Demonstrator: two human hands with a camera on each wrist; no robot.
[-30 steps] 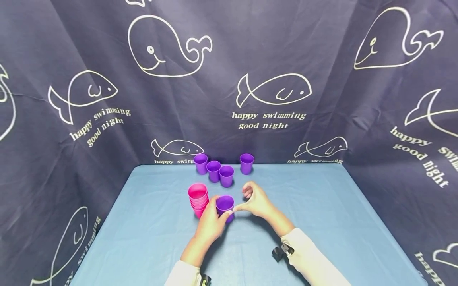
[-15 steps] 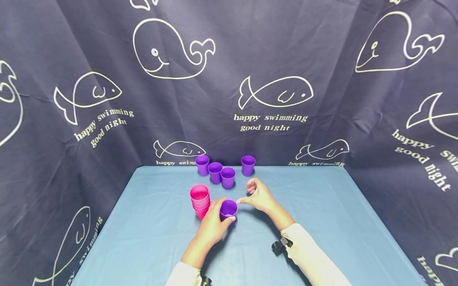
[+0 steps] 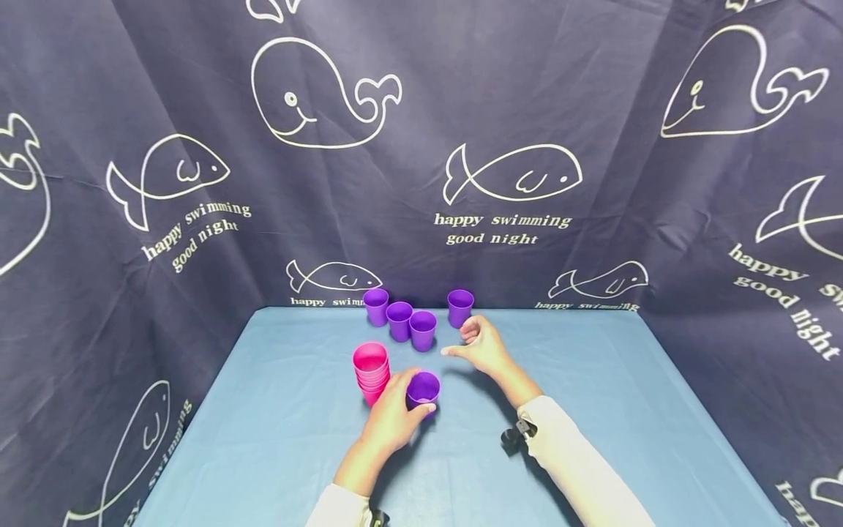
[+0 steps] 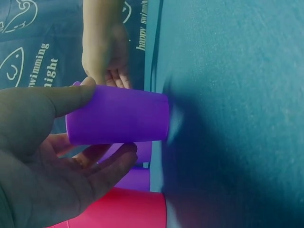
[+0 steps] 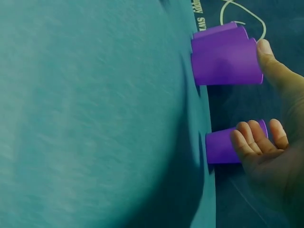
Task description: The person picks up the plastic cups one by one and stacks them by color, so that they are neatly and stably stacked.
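My left hand grips a purple cup with the thumb at its rim and the fingers along its side. The cup's mouth faces up. Just left of that hand, a stack of pink cups stands on the table. My right hand holds nothing; its thumb and fingers are spread apart, short of a lone purple cup at the back. In the right wrist view, the fingers overlap that lone cup. Three more purple cups, the nearest among them, stand close together left of it.
A blue cloth covers the table. Dark curtains printed with whales and fish rise behind it and at both sides. The back cups stand near the table's far edge.
My right hand has drawn away from the cup in my left hand and moved forward toward the lone back cup. The left hand keeps its grip. The head view has shifted slightly.
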